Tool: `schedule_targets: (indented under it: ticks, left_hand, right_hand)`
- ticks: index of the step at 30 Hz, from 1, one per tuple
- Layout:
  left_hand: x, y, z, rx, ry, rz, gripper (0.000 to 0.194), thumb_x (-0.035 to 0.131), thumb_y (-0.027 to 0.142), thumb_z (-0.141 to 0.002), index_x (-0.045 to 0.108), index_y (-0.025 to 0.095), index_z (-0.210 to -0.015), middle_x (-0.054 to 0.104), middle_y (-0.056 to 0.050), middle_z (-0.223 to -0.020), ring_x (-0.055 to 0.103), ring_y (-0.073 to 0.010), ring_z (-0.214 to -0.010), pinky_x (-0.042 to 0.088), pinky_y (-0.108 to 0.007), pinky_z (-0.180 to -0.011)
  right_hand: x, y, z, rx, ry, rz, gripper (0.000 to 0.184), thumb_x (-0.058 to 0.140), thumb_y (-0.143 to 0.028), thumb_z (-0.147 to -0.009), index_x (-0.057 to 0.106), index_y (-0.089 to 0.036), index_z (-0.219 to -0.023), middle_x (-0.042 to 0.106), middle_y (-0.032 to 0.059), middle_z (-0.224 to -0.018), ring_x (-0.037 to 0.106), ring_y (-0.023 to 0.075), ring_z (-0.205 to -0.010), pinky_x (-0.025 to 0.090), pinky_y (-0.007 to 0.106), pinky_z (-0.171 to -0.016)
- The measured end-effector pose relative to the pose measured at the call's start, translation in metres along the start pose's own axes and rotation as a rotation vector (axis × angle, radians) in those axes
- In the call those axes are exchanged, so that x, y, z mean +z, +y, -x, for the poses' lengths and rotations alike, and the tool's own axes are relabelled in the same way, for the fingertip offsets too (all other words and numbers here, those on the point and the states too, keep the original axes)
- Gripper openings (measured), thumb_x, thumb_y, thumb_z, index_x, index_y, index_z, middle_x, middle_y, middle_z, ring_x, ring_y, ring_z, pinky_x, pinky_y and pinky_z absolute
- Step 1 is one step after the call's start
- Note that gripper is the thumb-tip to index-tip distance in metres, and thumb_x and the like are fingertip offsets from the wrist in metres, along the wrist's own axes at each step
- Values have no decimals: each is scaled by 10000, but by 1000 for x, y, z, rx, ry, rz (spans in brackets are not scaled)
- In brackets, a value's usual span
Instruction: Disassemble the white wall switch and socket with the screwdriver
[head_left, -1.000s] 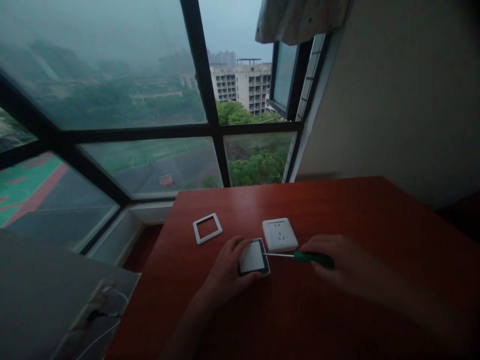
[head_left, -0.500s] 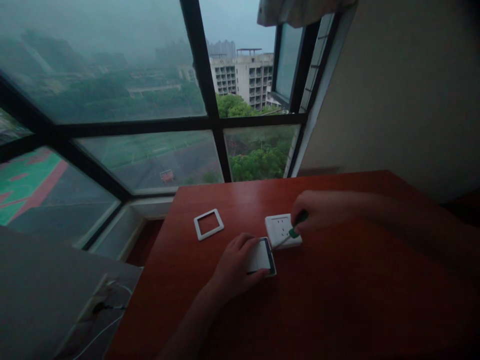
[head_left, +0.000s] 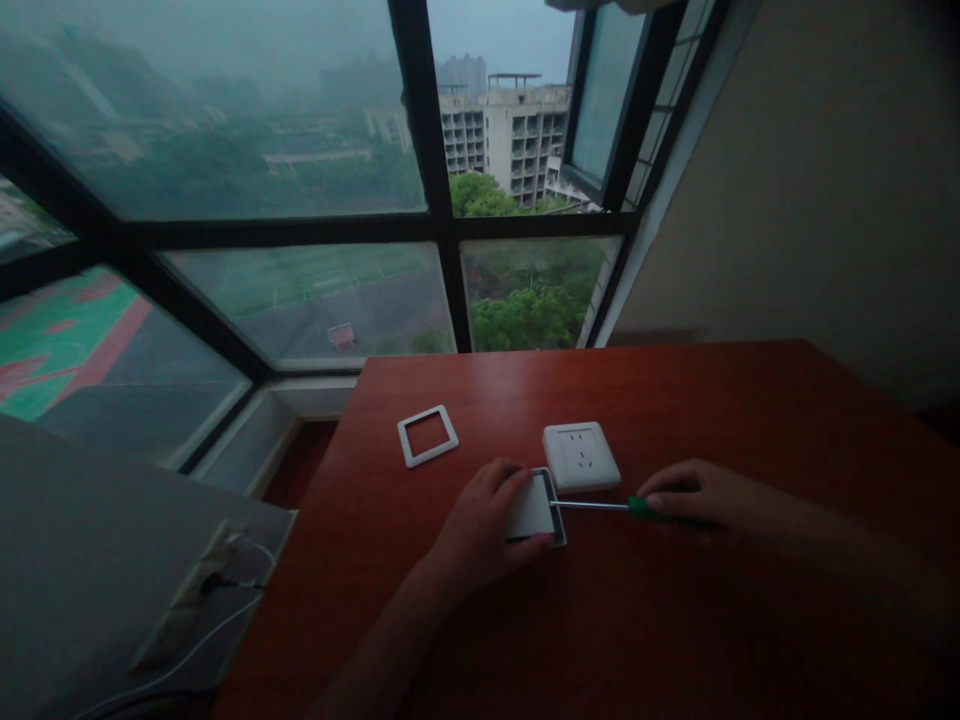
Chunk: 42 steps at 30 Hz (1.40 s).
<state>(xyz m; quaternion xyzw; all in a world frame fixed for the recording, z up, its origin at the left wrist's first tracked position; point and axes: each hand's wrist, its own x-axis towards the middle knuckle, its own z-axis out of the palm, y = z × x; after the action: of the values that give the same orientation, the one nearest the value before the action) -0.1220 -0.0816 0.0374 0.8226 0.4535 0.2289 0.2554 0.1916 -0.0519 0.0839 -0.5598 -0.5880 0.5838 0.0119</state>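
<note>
My left hand (head_left: 484, 520) grips a white wall switch (head_left: 531, 510) flat on the table, thumb at its near edge and fingers over its far edge. In my right hand (head_left: 697, 492) is a screwdriver (head_left: 600, 506) with a green handle and a metal shaft, held nearly level. Its tip touches the dark right-hand edge of the switch; the exact contact is too small to make out. Just beyond the shaft lies a white socket panel (head_left: 581, 456), slots facing up. A square white frame (head_left: 427, 436) rests farther left, apart from both hands.
The reddish-brown table (head_left: 480, 385) ends at a left edge beside a low wall. Large dark-framed windows (head_left: 300, 235) stand behind it. A white cable (head_left: 187, 650) and a wall outlet (head_left: 191, 595) are at the lower left.
My right hand has come down and nearer, swinging the screwdriver from steeply slanted to almost level. Its tip stays at the switch's edge. The whole view has shifted slightly.
</note>
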Motion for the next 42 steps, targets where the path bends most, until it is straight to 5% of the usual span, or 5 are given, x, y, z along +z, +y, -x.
schedule_targets:
  ticks: [8, 18, 31, 37, 42]
  left_hand:
    - [-4, 2, -3, 3, -7, -124, 626, 732, 411, -725, 501, 257, -1285, 556, -99, -1191, 558, -291, -1049, 477, -435, -909]
    - [-4, 4, -3, 18, -17, -125, 626, 728, 413, -732, 497, 265, -1294, 558, -97, -1203, 563, -293, -1062, 493, -433, -901]
    - [-1, -4, -3, -4, 195, 56, 593, 753, 364, -731, 527, 221, -1260, 521, -117, -1258, 534, -278, -1152, 480, -410, -964]
    - [-39, -49, 3, -198, 412, -263, 557, 680, 406, -797, 494, 221, -1289, 583, -112, -1216, 597, -286, -1075, 499, -431, -911]
    - [-71, -78, 16, -387, 340, -545, 474, 601, 441, -855, 526, 184, -1246, 635, -121, -1186, 605, -304, -1071, 481, -418, -901]
  right_hand:
    - [-8, -67, 23, -463, 137, 590, 197, 592, -314, -833, 758, -256, -923, 715, 39, -844, 615, 209, -757, 422, 324, -699]
    - [6, 10, -8, -21, -169, -200, 437, 575, -590, -806, 679, -166, -821, 659, 31, -743, 434, 61, -470, 255, 200, -415]
    - [55, 39, 2, 1, 30, -360, 499, 576, -582, -811, 648, -192, -1114, 667, 47, -821, 532, 97, -565, 308, 187, -434]
    - [59, 40, 5, 3, 102, -277, 526, 575, -587, -792, 651, -181, -1118, 666, 44, -807, 537, 106, -555, 333, 207, -444]
    - [60, 42, 4, -24, 118, -259, 551, 560, -608, -790, 651, -170, -1113, 655, 41, -800, 527, 110, -552, 350, 222, -458]
